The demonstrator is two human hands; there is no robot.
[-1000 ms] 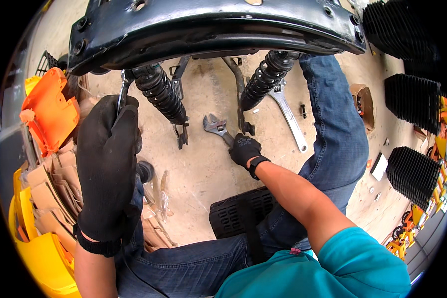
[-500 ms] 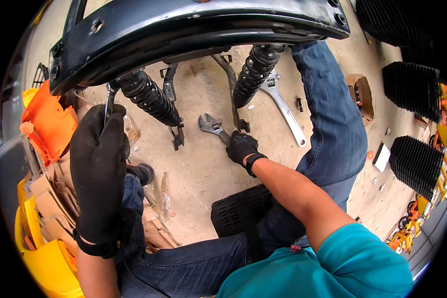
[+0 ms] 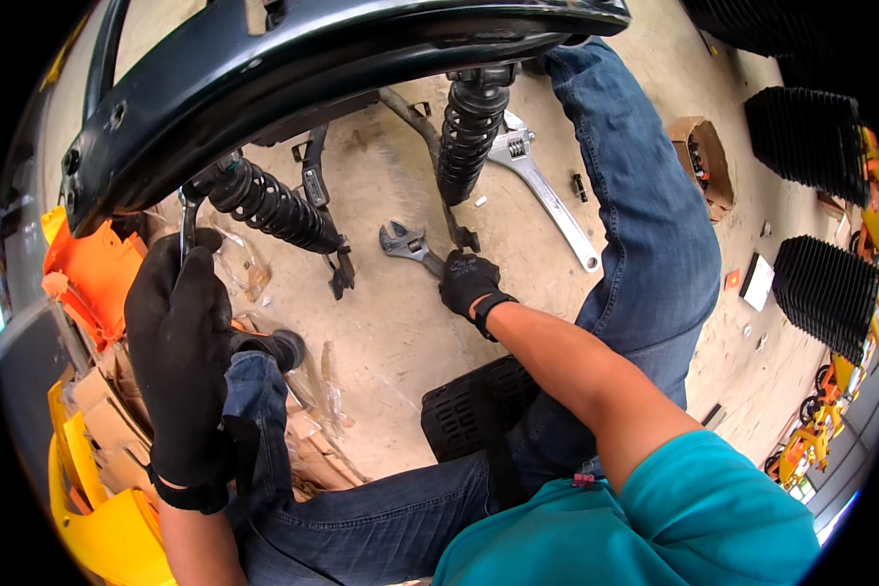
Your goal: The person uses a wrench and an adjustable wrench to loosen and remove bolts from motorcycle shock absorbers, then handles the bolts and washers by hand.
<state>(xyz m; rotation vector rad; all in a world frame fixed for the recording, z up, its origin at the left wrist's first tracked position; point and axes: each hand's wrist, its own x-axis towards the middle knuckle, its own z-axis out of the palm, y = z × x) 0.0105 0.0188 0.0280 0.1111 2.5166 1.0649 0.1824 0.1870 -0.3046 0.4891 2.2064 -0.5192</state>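
Observation:
My left hand (image 3: 181, 332), in a black glove, is raised and closed around a slim metal spanner (image 3: 185, 223) whose head meets the top mount of the left shock absorber (image 3: 269, 207). My right hand (image 3: 466, 281), also gloved, lies low on the concrete floor and grips the handle of a small adjustable wrench (image 3: 407, 242). A dark curved fender (image 3: 293, 68) arches over both coil shocks; the right shock absorber (image 3: 469, 137) hangs just above my right hand.
A larger adjustable wrench (image 3: 542, 190) lies on the floor beside my jeans-clad right leg (image 3: 645, 225). Orange (image 3: 78, 278) and yellow (image 3: 98, 527) body panels pile up at left. Black ribbed parts (image 3: 830, 283) and a small cardboard box (image 3: 703, 161) sit right.
The view has shifted so the fender and shocks sit further left and up. My left hand stays on the spanner at the shock mount; my right hand stays on the small wrench.

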